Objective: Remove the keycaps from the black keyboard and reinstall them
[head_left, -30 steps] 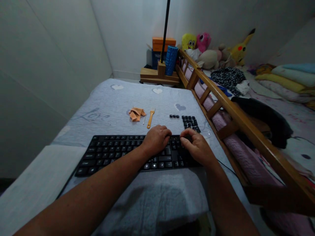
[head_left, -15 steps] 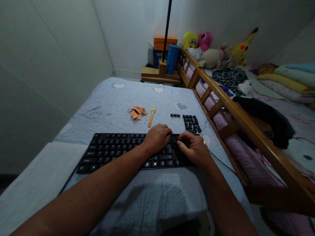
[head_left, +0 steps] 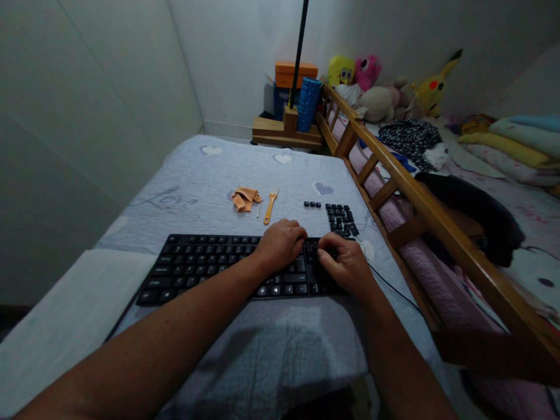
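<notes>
A black keyboard [head_left: 196, 256] lies flat on the pale blue cloth in front of me. My left hand [head_left: 282, 244] rests on its right half, fingers curled together over the far edge and gripping it. Above the number-pad end, my right hand [head_left: 345, 262] has thumb and forefinger bent together; whatever they pinch is too small and dark to make out. Just beyond that end sit several loose black keycaps [head_left: 339, 217] in a cluster, with 3 more keycaps [head_left: 312, 205] in a row to their left.
Beyond the keyboard lie a yellow-handled brush [head_left: 270, 209], a cotton swab [head_left: 259, 210] and a crumpled orange cloth [head_left: 245, 198]. A cable [head_left: 394, 289] runs off to the right. The wooden bed rail [head_left: 402, 181] borders the right side; a wall [head_left: 87, 116] stands left.
My right hand has shifted very slightly over the number pad. My left hand stays put on the keyboard, and the loose keycaps lie as before.
</notes>
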Available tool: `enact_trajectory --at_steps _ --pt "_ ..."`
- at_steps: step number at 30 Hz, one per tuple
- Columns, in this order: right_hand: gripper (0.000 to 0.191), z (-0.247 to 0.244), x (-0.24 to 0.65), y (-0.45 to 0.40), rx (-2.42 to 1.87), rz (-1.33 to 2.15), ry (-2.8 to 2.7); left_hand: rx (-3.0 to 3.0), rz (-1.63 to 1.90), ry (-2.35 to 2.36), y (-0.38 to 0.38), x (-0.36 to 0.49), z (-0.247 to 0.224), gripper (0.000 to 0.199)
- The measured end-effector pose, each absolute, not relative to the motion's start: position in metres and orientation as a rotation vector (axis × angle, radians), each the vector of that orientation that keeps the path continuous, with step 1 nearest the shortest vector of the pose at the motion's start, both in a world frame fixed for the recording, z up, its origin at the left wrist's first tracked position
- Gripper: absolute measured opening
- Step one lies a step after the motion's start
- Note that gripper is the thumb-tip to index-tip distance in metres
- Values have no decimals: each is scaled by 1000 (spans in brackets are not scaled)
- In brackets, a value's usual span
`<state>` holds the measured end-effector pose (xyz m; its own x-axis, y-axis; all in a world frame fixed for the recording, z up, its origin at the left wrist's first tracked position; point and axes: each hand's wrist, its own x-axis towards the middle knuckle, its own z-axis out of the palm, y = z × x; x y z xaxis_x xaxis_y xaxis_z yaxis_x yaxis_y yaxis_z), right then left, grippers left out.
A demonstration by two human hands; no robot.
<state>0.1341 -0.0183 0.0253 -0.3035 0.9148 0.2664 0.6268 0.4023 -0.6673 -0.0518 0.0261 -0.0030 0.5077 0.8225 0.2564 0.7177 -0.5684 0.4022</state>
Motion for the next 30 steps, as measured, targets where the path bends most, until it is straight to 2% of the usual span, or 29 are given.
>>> enact_trajectory --at_steps 9,30 --pt "9 24 135 -16 -1323 694 -1957 2525 628 1299 27 -52 -7 17" --pt "12 25 125 -17 -1305 684 -1988 2526 618 1303 27 -52 -4 17"
